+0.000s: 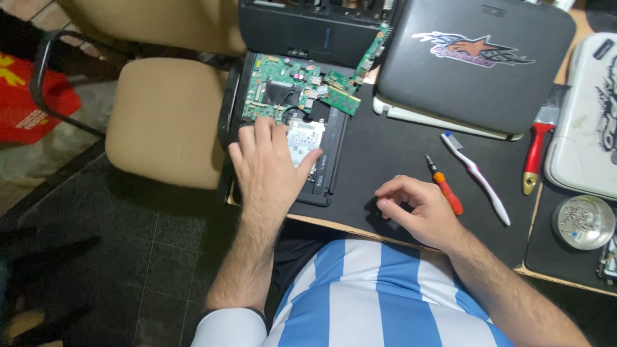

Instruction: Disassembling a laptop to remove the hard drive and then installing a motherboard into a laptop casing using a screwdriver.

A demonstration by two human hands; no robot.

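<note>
Screwdriver (445, 186) lies just beside loosely curled, empty right hand (418, 209), handle nearest; left hand (267, 164) rests flat on hard drive (304, 138)

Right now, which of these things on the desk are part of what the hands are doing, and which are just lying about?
In hand:
left hand flat on the opened laptop base, over its silver drive
green circuit board
right hand, curled beside the orange screwdriver

Lying about:
toothbrush
red-handled paintbrush
closed grey laptop
round tin of screws
beige chair
</note>
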